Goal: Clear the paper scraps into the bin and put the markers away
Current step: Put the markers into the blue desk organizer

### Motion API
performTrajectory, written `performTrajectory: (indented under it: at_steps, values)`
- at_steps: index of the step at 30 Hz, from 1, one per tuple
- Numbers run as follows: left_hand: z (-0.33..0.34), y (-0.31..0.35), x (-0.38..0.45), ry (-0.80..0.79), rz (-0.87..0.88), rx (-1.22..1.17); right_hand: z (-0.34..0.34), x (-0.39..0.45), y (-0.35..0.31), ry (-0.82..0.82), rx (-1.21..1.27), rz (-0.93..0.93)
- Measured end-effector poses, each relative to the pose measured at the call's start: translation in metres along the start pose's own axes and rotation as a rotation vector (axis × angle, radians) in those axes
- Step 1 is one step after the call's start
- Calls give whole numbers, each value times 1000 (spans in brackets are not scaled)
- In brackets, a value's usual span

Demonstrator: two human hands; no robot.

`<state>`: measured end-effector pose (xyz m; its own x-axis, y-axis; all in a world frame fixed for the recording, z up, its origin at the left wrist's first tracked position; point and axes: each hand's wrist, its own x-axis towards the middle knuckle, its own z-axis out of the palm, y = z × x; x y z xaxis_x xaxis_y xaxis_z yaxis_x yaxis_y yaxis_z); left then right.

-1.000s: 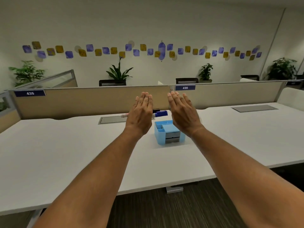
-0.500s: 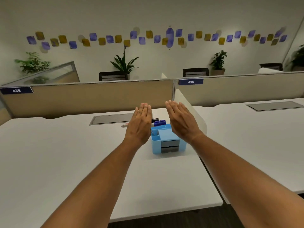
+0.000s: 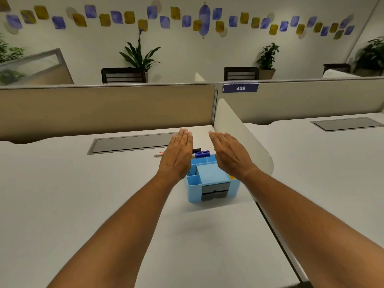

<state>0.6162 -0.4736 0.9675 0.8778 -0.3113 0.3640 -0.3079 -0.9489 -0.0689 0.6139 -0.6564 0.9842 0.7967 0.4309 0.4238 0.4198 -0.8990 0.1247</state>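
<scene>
White desk [image 3: 72, 204] runs wide across the view, backed along its far edge by a tan partition [image 3: 104, 109] and closed on its right side by a white curved divider [image 3: 239, 138]. A grey cable cover [image 3: 128, 142] is set flush into the desk near the far edge.

A light blue organizer [image 3: 212, 183] stands on the desk close to the right edge, beside the divider. It is open on top, split into several compartments, with a dark grey drawer in its near face; something yellow shows in its right compartment, too hidden to name.

Just behind the organizer, toward the far edge, markers lie on their sides. A blue marker [image 3: 201, 154] with a blue cap touches or nearly touches the organizer's back rim. A black marker [image 3: 196, 150] lies just behind it. A white-bodied marker with a red-printed label [image 3: 159, 154] pokes out to the left of the left hand.

The left hand [image 3: 176, 159] and the right hand [image 3: 230, 156] both hover flat, palms down, fingers straight and together, grasping nothing. They sit above the organizer's two sides, apart from each other, with the markers showing in the gap between them.
</scene>
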Motion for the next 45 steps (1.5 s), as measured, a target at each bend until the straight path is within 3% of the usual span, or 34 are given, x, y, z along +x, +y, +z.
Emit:
performTrajectory:
  at_steps: [14,25,36,45]
  values:
    - [54,-28,-27,-141,-102,9,68,4,-27,-270,-14,-80]
    - [58,-28,-38,-178,-161,64,76,13,-27,-547,455,-145]
    - [62,-32,-40,-226,-208,65,79,29,-24,-635,271,-303]
    - [66,-36,-43,-258,-232,55,79,38,-33,-676,240,-316]
